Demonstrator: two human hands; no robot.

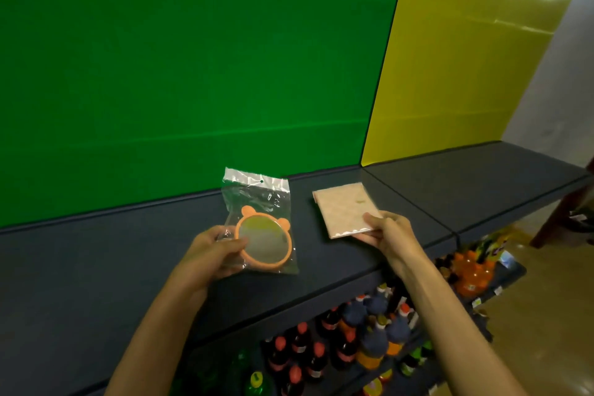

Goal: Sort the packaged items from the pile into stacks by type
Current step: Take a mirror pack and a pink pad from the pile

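Gripping two packaged items over the dark surface (128,267), the hands are both closed on goods: the left hand (213,254) is pinching the orange mirror (264,243) through its clear bag (257,199), the right hand (387,231) is clasping a corner of the flat beige packet (344,212). The mirror is probably rigid and breakable inside slippery film, so holding its rim is looking safest, while the packet is likely bending lightly.

Setting: a shop, seen at a display shelf.
Upper shelf (450,199): dark, flat, backed by green and yellow panels (193,74).
Lower shelf: rows of capped drink bottles (369,337), small tags on its front edge.
Floor: pale tile aisle at right.
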